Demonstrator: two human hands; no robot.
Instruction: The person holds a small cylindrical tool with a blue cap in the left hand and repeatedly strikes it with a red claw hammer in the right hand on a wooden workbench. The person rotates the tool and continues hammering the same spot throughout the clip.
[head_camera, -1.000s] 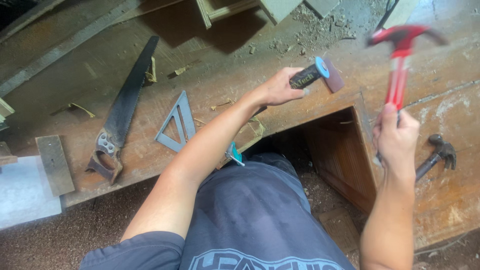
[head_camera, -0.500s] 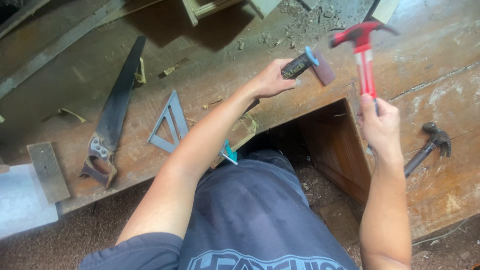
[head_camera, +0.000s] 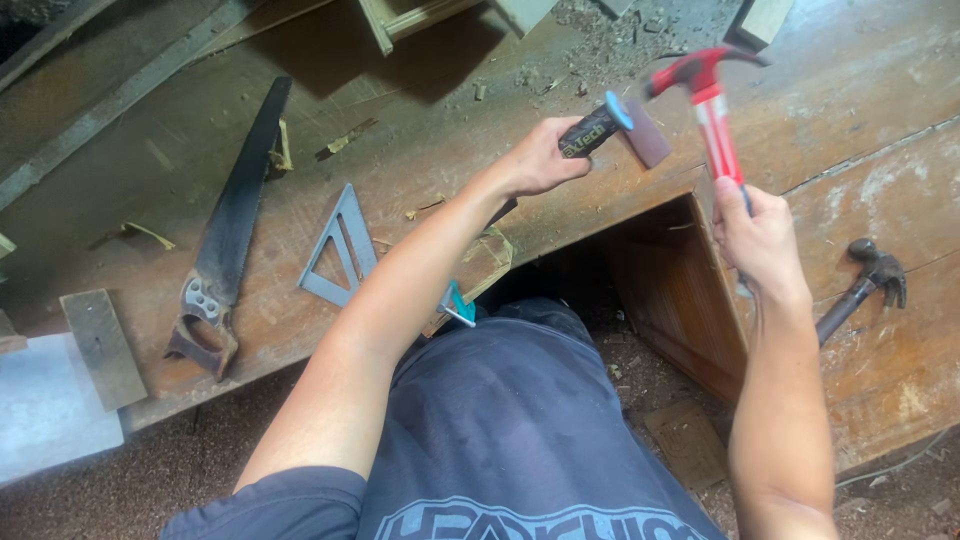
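My left hand (head_camera: 541, 158) grips a chisel with a black handle and blue end cap (head_camera: 597, 127), laid along the edge of a cut-out in the wooden board (head_camera: 420, 150). My right hand (head_camera: 757, 235) holds a red-handled claw hammer (head_camera: 708, 95), its head close to the chisel's blue cap and a small purplish block (head_camera: 647, 133) beside it. Both hands work at the upper corner of the notch (head_camera: 660, 270) in the board.
A handsaw (head_camera: 228, 235) lies at the left, a grey metal triangle square (head_camera: 338, 252) beside it. A second, dark hammer (head_camera: 862, 285) rests at the right. A small wooden offcut (head_camera: 102, 347) and pale sheet (head_camera: 45, 415) sit lower left. Chips and sawdust (head_camera: 610, 40) lie at the top.
The hammer head has swung down and left, closer to the chisel's end. My left hand keeps the chisel in about the same place on the board.
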